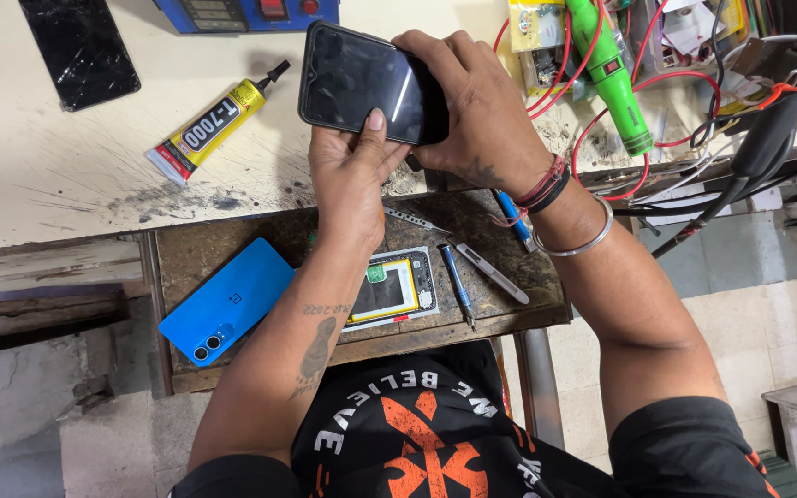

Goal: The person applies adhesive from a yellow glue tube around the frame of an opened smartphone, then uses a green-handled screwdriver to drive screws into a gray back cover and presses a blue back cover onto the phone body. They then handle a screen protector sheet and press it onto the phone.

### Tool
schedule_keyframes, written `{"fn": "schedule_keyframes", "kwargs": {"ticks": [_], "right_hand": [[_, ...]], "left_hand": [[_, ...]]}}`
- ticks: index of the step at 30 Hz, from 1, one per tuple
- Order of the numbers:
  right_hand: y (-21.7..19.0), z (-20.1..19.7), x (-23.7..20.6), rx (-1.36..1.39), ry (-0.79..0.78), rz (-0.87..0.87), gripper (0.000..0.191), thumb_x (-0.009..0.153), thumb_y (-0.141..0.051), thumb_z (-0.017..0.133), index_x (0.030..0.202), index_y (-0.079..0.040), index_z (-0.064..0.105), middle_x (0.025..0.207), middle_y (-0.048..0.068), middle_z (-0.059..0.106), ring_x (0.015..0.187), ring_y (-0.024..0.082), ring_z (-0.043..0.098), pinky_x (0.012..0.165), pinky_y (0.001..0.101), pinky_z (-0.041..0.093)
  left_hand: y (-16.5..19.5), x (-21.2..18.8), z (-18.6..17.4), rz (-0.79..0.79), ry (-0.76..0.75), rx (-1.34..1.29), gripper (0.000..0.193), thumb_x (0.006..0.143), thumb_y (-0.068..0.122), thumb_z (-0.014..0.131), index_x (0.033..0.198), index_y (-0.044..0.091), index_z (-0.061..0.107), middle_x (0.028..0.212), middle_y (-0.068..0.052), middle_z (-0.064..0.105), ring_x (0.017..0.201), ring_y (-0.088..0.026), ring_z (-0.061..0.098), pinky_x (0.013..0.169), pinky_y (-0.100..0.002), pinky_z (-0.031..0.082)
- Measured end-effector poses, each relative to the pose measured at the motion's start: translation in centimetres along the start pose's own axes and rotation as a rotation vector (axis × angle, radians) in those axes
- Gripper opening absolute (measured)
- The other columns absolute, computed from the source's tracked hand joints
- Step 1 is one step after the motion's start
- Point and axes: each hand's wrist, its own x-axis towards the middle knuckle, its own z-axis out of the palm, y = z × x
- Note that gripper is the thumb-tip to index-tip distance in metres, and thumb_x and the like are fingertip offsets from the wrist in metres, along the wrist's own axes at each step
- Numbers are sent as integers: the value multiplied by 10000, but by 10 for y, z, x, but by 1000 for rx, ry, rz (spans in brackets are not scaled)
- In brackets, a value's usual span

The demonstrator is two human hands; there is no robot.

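Observation:
A black phone (pixel 357 81) with a dark screen is held above the workbench by both hands. My left hand (pixel 350 175) supports it from below, thumb pressed on the glass near its lower edge. My right hand (pixel 481 111) wraps over its right end. Under my left forearm, an opened phone frame (pixel 397 288) with a yellow-edged inner part lies on a brown wooden board (pixel 232 242). A blue phone back cover (pixel 226 301) rests on the board's left side.
A yellow glue tube (pixel 212 125) and a cracked dark screen panel (pixel 80 48) lie on the pale benchtop. Tweezers (pixel 414 219), a screwdriver (pixel 457 284), a metal pry tool (pixel 493 274) and a blue pen (pixel 515 218) sit on the board. A green tool (pixel 612 74) and red wires crowd the right.

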Motion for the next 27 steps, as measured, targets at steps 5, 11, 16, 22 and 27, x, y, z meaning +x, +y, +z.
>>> {"fn": "schedule_keyframes", "kwargs": {"ticks": [5,11,16,22,27], "right_hand": [[0,0,1,0,-10,1,973,587,-150,935,1455,-141,496,1162,153,567,1078,399,553,939,478,499],[1,-2,1,51,-7,-13,935,599,-152,938,1434,-137,517,1155,150,576,1086,391,602,923,464,522],[4,-6,-3,71,-20,-7,905,635,-176,957,1440,-133,545,1151,145,610,1076,381,650,914,450,545],[5,-2,-6,-27,-98,45,923,564,-225,967,1403,-150,589,1129,150,628,1020,389,663,870,464,546],[15,1,1,-39,-160,-1,960,534,-304,1002,1394,-153,603,1163,167,614,1028,405,660,881,464,548]], "left_hand": [[0,0,0,-15,23,35,355,1006,179,642,1316,84,497,1200,-99,659,1074,-237,717,974,-485,640],[1,-2,1,8,-6,25,381,1008,196,648,1327,76,477,1216,-113,646,1111,-239,701,989,-476,628],[15,-21,-15,44,-116,227,507,1046,183,667,1462,25,425,1380,-193,596,1277,-257,639,1080,-416,578],[63,-87,-66,200,-123,472,603,1050,123,652,1551,2,340,1535,-186,529,1351,-274,620,1119,-366,522],[103,-131,-106,344,-58,935,394,1041,110,701,1405,11,587,1421,-160,681,1304,-249,692,1128,-340,547]]}}
